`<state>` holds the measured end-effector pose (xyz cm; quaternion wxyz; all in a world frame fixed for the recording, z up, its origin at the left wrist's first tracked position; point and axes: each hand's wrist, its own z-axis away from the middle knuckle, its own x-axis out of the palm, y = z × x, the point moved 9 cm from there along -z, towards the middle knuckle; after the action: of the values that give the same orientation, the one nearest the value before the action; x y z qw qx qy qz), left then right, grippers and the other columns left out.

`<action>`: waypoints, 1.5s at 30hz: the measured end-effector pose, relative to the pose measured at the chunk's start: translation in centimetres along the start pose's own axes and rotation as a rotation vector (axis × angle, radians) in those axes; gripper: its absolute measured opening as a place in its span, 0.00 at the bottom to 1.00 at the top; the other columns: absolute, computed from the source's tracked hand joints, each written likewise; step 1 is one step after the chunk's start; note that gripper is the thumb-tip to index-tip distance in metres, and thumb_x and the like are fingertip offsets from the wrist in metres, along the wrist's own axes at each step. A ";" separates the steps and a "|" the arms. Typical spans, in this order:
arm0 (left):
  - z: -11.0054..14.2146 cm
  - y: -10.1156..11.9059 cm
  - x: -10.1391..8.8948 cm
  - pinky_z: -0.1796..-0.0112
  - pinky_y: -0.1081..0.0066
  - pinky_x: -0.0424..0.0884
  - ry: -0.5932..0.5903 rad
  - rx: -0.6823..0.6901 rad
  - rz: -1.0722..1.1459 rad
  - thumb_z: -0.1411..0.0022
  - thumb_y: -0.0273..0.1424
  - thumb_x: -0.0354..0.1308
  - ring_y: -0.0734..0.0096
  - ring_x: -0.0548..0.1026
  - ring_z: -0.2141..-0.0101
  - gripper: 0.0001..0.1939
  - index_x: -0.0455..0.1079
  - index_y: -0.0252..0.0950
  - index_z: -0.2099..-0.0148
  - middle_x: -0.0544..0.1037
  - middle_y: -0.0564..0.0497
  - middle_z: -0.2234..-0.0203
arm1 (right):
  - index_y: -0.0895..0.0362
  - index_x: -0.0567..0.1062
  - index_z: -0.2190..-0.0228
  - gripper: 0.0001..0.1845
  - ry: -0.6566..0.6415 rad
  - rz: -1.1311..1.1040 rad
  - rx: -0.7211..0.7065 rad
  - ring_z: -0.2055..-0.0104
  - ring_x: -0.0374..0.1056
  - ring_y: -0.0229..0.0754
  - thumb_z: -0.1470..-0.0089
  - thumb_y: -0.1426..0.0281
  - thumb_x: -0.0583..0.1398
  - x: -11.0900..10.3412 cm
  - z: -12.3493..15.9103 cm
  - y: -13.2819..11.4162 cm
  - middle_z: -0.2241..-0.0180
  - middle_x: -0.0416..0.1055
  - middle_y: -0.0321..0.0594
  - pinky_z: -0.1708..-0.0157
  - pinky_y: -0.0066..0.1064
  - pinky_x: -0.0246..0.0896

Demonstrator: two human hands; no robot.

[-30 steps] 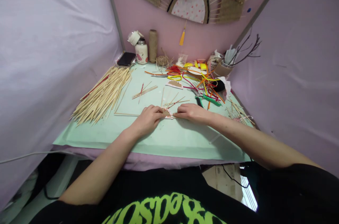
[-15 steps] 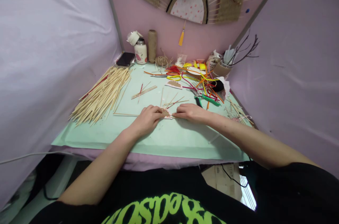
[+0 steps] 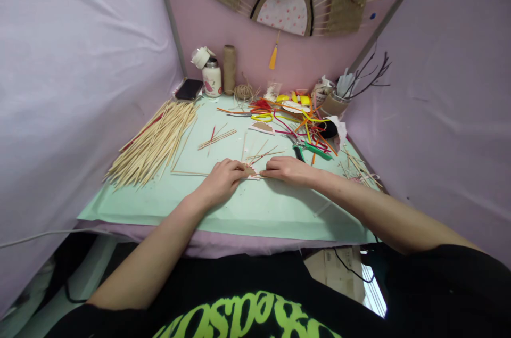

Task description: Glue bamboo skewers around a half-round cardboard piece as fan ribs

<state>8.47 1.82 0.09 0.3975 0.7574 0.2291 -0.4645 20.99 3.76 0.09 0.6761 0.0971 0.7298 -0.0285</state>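
your left hand (image 3: 227,174) has its thumb and fingers drawn narrow on the left end of a small half-round card (image 3: 250,171), holding it flat near the middle of the counter (image 3: 247,215), closer to the near edge than the far one. your right hand (image 3: 286,169) sits just beside the card's right end with its fingers curled close together; you cannot tell from here whether they grip anything. a long thin stick (image 3: 189,173) runs out from under your left hand toward the left edge. just beyond the card, a few loose sticks (image 3: 266,154) lie fanned and crossed, on the side of the far edge.

farther out, a second card (image 3: 262,128) with a jagged rim lies near the yellow-handled scissors (image 3: 262,118), and green-handled pliers (image 3: 319,151) rest toward the right edge beside tangled colored strips (image 3: 307,120). a small group of sticks (image 3: 218,139) lies left of the second card, and a big heap of sticks (image 3: 155,146) spreads along the left edge. at the far left corner you have a phone (image 3: 189,89), a white bottle (image 3: 213,80) and an upright twine spool (image 3: 229,71); a cup (image 3: 334,106) with twigs stands at the far right corner.
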 end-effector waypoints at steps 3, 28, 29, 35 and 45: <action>0.0 0.0 0.0 0.49 0.57 0.66 0.001 -0.007 0.009 0.32 0.25 0.50 0.61 0.70 0.52 0.17 0.76 0.44 0.48 0.76 0.47 0.52 | 0.58 0.73 0.49 0.18 -0.005 -0.012 0.007 0.63 0.62 0.42 0.31 0.71 0.47 0.0 0.0 0.0 0.64 0.70 0.45 0.63 0.32 0.55; 0.0 0.0 0.0 0.49 0.56 0.66 0.005 0.003 0.002 0.34 0.24 0.50 0.60 0.70 0.52 0.18 0.76 0.43 0.49 0.77 0.47 0.53 | 0.58 0.73 0.49 0.17 -0.010 -0.005 0.003 0.62 0.62 0.42 0.32 0.72 0.48 0.3 0.0 0.2 0.64 0.69 0.44 0.63 0.32 0.55; 0.0 0.0 -0.1 0.49 0.56 0.66 0.002 0.003 0.000 0.34 0.24 0.50 0.60 0.70 0.52 0.19 0.76 0.43 0.49 0.77 0.47 0.53 | 0.58 0.73 0.49 0.17 -0.007 0.002 0.002 0.62 0.62 0.42 0.32 0.72 0.48 0.3 0.0 0.1 0.64 0.69 0.44 0.63 0.32 0.55; 0.0 0.1 -0.1 0.50 0.56 0.66 -0.006 -0.001 0.003 0.34 0.25 0.51 0.60 0.70 0.53 0.17 0.77 0.43 0.49 0.77 0.47 0.53 | 0.58 0.73 0.49 0.19 -0.005 0.019 -0.002 0.63 0.62 0.43 0.31 0.71 0.46 0.1 0.0 0.0 0.64 0.70 0.44 0.64 0.33 0.55; 0.0 0.0 0.0 0.50 0.57 0.66 0.000 -0.001 -0.004 0.33 0.25 0.50 0.60 0.70 0.52 0.17 0.76 0.43 0.49 0.77 0.47 0.53 | 0.58 0.73 0.49 0.18 -0.018 -0.004 0.006 0.62 0.62 0.43 0.31 0.71 0.47 0.2 0.0 0.1 0.64 0.70 0.44 0.63 0.33 0.55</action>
<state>8.46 1.82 0.06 0.3971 0.7568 0.2310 -0.4650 20.95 3.88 -0.07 0.6823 0.0974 0.7238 -0.0331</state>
